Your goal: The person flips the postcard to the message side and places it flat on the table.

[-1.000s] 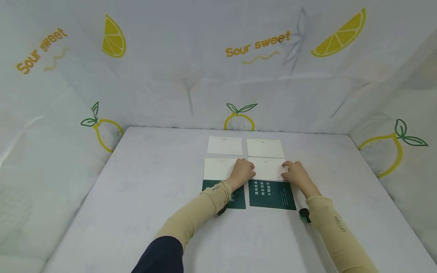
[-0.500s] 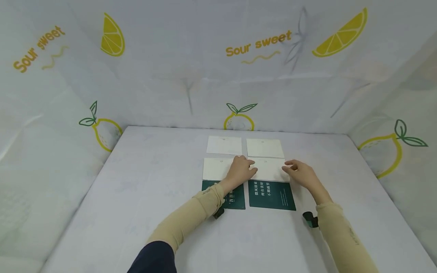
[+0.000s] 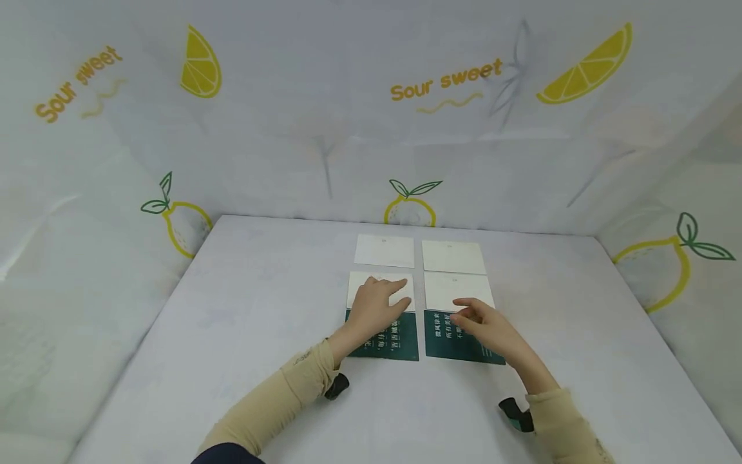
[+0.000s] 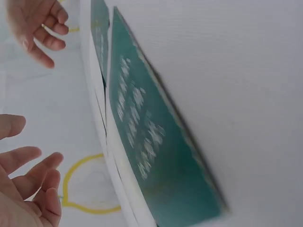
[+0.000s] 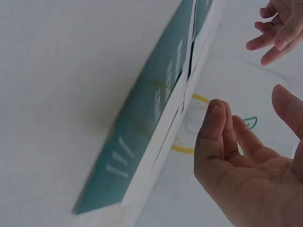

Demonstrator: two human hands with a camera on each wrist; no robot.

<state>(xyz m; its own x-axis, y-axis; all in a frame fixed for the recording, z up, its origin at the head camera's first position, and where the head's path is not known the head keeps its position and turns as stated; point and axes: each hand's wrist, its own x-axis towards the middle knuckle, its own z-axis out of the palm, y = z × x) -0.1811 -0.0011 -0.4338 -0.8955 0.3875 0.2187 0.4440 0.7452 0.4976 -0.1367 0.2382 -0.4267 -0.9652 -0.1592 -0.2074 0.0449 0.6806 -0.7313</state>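
My left hand [image 3: 373,309] is empty, thumb and fingers apart, over a white card [image 3: 355,280] and a dark green card [image 3: 406,348] with white lettering. To the right, my right hand [image 3: 489,325] has its fingers bent loosely and nothing in them. It overlaps a second green card [image 3: 443,345], itself lettered in white, and the lower edge of another white card [image 3: 443,288]. In the left wrist view the left hand [image 4: 28,184] stands clear of the cards, fingers spread. The right wrist view likewise has air between the right hand [image 5: 251,175] and the cards.
Two more white cards, one at the left [image 3: 384,250] and one at the right [image 3: 454,256], lie farther back. All rest on a white table [image 3: 261,290]. White cloth with printed lemons [image 3: 408,211] rises behind and at the sides. Black straps hang at both wrists.
My left hand has moved left, off the gap between the white cards. My right hand has come leftward and nearer, from the white card's right edge to over the green card.
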